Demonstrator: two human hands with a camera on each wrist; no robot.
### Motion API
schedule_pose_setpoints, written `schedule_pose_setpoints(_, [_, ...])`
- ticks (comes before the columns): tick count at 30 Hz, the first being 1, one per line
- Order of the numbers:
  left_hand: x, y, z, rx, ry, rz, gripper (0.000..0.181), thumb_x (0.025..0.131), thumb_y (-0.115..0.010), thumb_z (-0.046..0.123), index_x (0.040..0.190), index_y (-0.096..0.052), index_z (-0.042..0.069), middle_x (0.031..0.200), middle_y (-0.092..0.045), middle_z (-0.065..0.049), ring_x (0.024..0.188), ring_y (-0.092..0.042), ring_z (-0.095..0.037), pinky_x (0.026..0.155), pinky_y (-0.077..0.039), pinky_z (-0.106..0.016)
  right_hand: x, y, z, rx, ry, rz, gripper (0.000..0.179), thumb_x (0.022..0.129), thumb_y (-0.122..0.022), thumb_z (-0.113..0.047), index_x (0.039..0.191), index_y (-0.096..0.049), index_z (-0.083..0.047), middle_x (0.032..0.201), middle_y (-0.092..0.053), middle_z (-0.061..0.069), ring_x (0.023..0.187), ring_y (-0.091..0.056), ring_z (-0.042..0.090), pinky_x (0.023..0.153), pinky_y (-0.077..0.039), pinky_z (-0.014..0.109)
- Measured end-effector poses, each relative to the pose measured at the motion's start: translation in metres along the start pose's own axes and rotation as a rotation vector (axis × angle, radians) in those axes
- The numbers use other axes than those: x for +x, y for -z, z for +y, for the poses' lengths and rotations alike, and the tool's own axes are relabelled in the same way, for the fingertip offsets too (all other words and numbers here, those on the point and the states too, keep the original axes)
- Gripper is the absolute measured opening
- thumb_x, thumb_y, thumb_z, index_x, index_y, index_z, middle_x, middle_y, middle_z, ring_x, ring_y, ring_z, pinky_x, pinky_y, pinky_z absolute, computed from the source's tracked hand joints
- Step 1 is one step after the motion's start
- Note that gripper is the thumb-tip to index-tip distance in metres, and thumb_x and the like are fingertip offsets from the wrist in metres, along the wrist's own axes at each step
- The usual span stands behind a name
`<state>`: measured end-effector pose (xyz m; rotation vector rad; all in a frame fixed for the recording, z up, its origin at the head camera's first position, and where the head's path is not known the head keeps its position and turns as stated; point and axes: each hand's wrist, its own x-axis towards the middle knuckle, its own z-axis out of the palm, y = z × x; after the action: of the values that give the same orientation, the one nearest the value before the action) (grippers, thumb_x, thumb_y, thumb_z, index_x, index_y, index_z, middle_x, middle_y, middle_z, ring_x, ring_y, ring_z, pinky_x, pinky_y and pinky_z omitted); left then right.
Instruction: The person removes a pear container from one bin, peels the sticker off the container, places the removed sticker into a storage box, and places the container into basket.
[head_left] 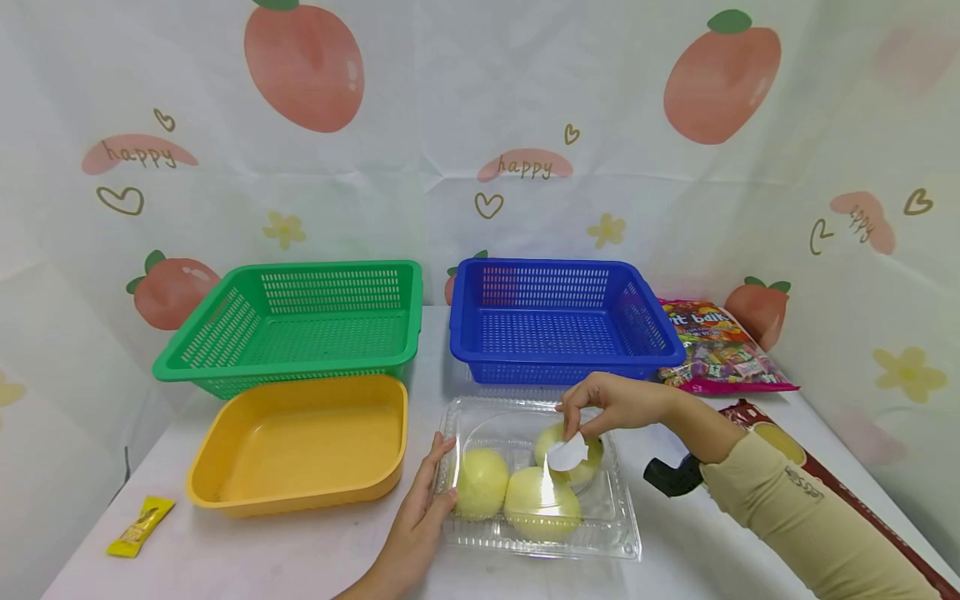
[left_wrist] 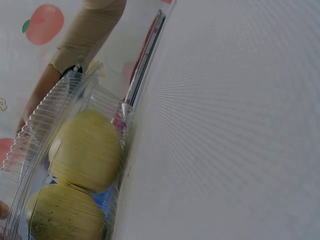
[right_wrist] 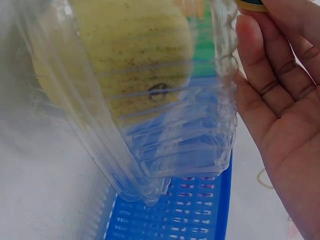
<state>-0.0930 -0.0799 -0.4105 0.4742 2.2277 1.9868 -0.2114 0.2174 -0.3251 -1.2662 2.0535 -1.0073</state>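
A clear plastic clamshell box (head_left: 517,546) stands on the table with its lid down, holding three round, pale yellow fruits (head_left: 481,482), which look like pears. My left hand (head_left: 416,521) rests against the box's left side, its fingers and thumb touching the edge. Over the lid, my right hand (head_left: 618,404) pinches a sticker (head_left: 567,453) whose white back faces up. In the right wrist view that sticker (right_wrist: 251,5) shows a dark green face with a gold rim. Speckled fruit (right_wrist: 135,55) also appears there through the clear plastic. Whether the sticker still touches the lid I cannot tell.
A green basket (head_left: 292,371) and a blue basket (head_left: 562,371) stand at the back. A yellow tub (head_left: 300,502) sits left, beside a small yellow packet (head_left: 141,527). On the right lie a candy bag (head_left: 720,354), a red-brown package (head_left: 847,483) and a black object (head_left: 671,477).
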Motion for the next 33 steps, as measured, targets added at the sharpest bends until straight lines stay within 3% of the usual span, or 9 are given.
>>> schedule_pose_setpoints(8, [0.000, 0.000, -0.002, 0.001, -0.021, 0.000, 0.049, 0.098, -0.039, 0.011, 0.145, -0.025, 0.015, 0.157, 0.002, -0.016, 0.144, 0.005, -0.033, 0.099, -0.007, 0.003, -0.001, 0.000, 0.001, 0.016, 0.043, -0.009, 0.014, 0.087, -0.064, -0.010, 0.094, -0.071, -0.001, 0.094, -0.067, 0.013, 0.092, -0.060, 0.010, 0.090, -0.051, 0.032])
schedule_pose_setpoints(29, [0.000, 0.000, -0.002, -0.010, -0.026, 0.001, 0.050, 0.098, -0.040, 0.011, 0.145, -0.026, 0.016, 0.157, 0.002, -0.014, 0.144, 0.006, -0.033, 0.100, -0.007, 0.003, -0.005, 0.003, 0.003, 0.028, 0.067, -0.021, 0.013, 0.088, -0.061, -0.007, 0.095, -0.070, 0.000, 0.094, -0.067, 0.014, 0.094, -0.060, 0.012, 0.092, -0.050, 0.030])
schedule_pose_setpoints(33, [-0.001, 0.001, -0.003, -0.003, -0.006, 0.006, 0.050, 0.098, -0.039, 0.011, 0.146, -0.025, 0.018, 0.158, 0.003, -0.013, 0.144, 0.006, -0.033, 0.102, -0.006, 0.000, -0.014, 0.009, 0.004, 0.046, 0.066, 0.032, 0.011, 0.087, -0.061, -0.003, 0.093, -0.070, -0.001, 0.092, -0.067, 0.013, 0.095, -0.059, 0.013, 0.093, -0.048, 0.028])
